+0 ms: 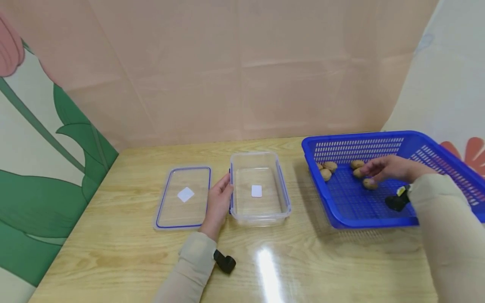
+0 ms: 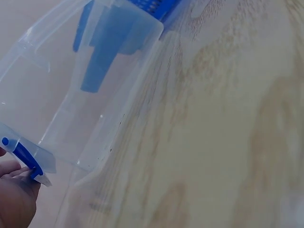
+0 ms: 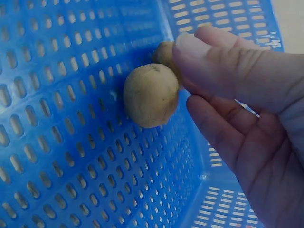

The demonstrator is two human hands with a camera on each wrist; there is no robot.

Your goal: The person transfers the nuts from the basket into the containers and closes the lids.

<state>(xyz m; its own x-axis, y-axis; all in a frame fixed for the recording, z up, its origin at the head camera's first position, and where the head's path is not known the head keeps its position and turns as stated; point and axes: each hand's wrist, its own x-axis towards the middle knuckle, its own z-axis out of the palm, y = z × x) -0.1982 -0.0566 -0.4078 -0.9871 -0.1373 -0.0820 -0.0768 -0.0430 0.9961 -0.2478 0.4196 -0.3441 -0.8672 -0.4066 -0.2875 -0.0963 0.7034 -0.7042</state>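
Observation:
A clear plastic box (image 1: 260, 204) with a white label stands on the table, without its lid. My left hand (image 1: 218, 202) rests against its left outer wall, fingertips at the blue-edged latch (image 2: 26, 159). At the right, my right hand (image 1: 390, 167) reaches into a blue basket (image 1: 373, 210). Its thumb and fingers pinch a walnut (image 3: 164, 53), partly hidden behind the thumb. Another walnut (image 3: 151, 95) lies on the basket floor close by the thumb. Several more walnuts (image 1: 330, 166) sit along the basket's left and back sides.
A clear lid (image 1: 185, 212) with a blue seal lies flat on the wooden table (image 1: 113, 248), left of the box. Peach-coloured sheeting (image 1: 235, 75) hangs at the back. Painted walls flank the table. Black wrist cameras (image 1: 225, 261) sit on both wrists.

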